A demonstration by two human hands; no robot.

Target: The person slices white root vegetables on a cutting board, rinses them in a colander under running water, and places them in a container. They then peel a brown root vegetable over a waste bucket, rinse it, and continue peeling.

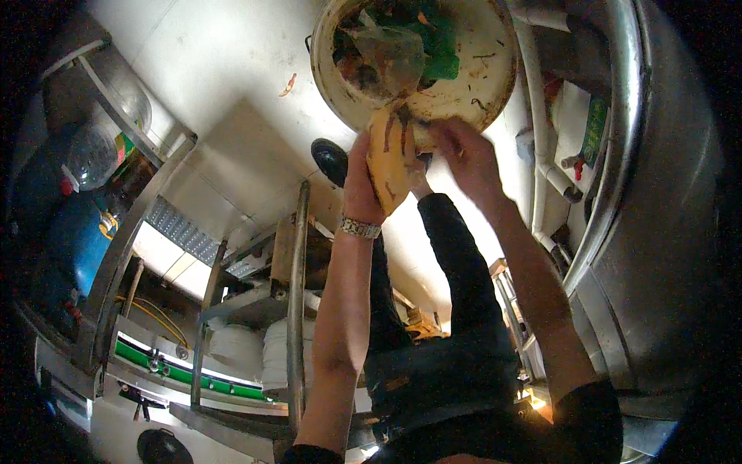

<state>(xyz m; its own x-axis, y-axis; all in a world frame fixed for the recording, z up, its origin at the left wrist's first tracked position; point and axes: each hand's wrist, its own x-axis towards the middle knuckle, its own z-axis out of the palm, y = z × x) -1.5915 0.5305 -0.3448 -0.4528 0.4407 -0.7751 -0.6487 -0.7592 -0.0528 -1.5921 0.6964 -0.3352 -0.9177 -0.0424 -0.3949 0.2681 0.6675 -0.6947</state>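
Observation:
My left hand [360, 180], with a metal-band watch [360, 228] at its wrist, is closed around a yellowish-brown elongated piece of food [392, 162] with dark streaks; its exact kind cannot be told. At the right side of that piece is my right hand [466, 152], its bent fingers at the piece's upper right edge; what lies between them is blurred. Just beyond both hands stands a round, light-coloured bin [493, 95] with a dirty inside. It holds a clear plastic bag [391, 58], green plastic [443, 58] and dark scraps.
A small scrap [288, 84] lies on the pale floor left of the bin. White pipes [539, 127] and a curved steel edge [620, 156] run along the right. Metal racks [298, 261] with stacked white dishes [284, 354] stand at the lower left, a blue container [87, 249] farther left.

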